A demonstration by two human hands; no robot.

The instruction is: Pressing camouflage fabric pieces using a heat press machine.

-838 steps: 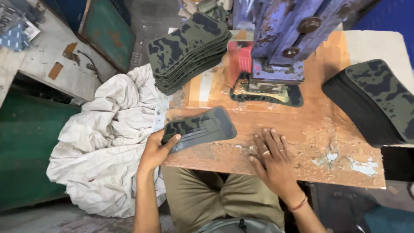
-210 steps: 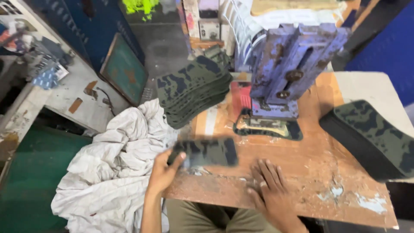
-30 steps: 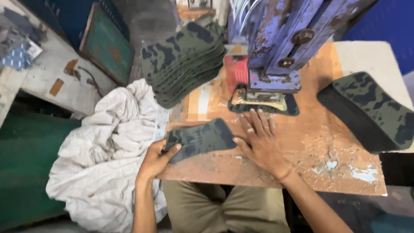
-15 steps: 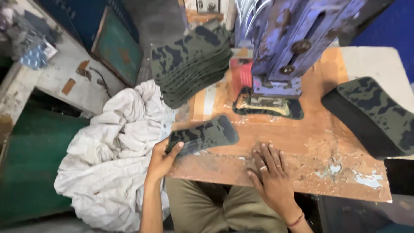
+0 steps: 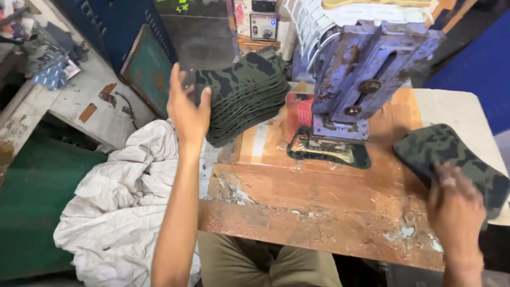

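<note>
From left to right I see my left hand (image 5: 187, 109) open against the camouflage stack (image 5: 244, 98) at upper centre, and my blurred right hand (image 5: 456, 212), grip unclear, on the right-hand pile (image 5: 446, 154); these flat pieces look light and floppy, best pinched at an edge.

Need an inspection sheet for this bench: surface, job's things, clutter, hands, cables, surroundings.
Surface: wooden table, worn, paint flecks along the front edge.
Job's things: left stack of camouflage pieces; right stack of camouflage pieces; one piece under the blue press.
Clutter: white cloth heaped off the table's left edge.
Hands: left hand at the left stack; right hand on the right stack, blurred.
Cables: nothing seen.
Surroundings: grey bench, green board.
</note>
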